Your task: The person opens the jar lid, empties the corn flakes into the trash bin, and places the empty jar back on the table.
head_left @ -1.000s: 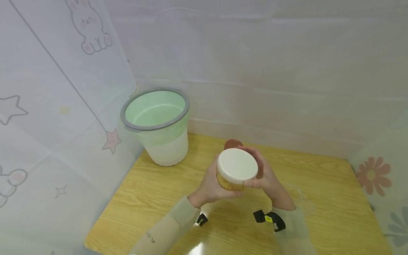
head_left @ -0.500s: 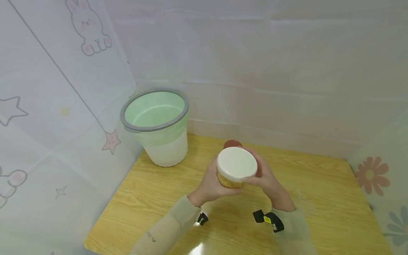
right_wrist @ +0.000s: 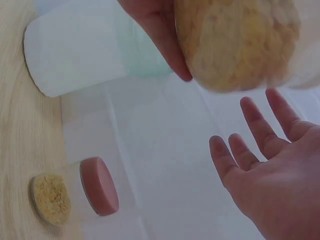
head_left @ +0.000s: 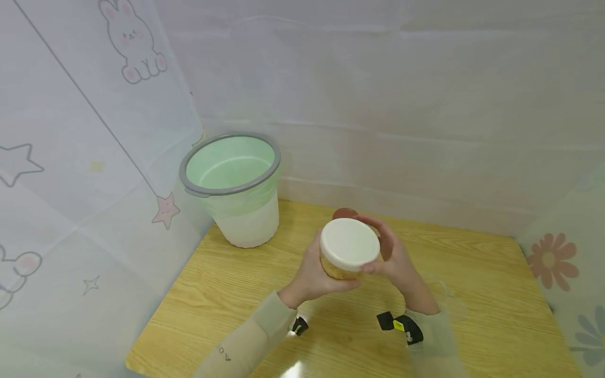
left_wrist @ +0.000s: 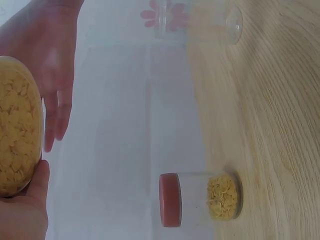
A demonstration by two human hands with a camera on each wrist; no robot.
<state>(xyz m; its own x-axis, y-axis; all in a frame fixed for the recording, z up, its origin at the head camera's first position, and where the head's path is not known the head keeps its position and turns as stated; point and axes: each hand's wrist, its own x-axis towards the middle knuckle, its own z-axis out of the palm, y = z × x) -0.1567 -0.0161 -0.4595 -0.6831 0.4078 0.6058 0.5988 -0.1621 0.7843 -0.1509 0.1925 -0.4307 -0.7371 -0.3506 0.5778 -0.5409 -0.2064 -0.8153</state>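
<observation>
A clear jar of yellow flakes point(head_left: 337, 271) with a white lid point(head_left: 350, 243) is held above the table, tilted slightly. My left hand point(head_left: 312, 275) grips it round its left side and base, and the thumb shows in the left wrist view. At the lid's right edge is my right hand point(head_left: 397, 262), its thumb touching the front rim and its fingers loosely arched behind. In the right wrist view those fingers point(right_wrist: 257, 127) look extended, with space between most of them and the jar. Behind it, a smaller jar with a red lid point(left_wrist: 170, 200) holds some flakes.
A green and white bucket point(head_left: 250, 223) with a grey rim stands at the table's back left. A clear container point(left_wrist: 210, 22) appears at the top of the left wrist view. The wooden table point(head_left: 212, 294) is bordered by patterned cloth at the back and sides.
The right hand's fingers have lifted and loosened slightly from the lid, while its thumb stays at the rim. The jar and left hand have barely moved.
</observation>
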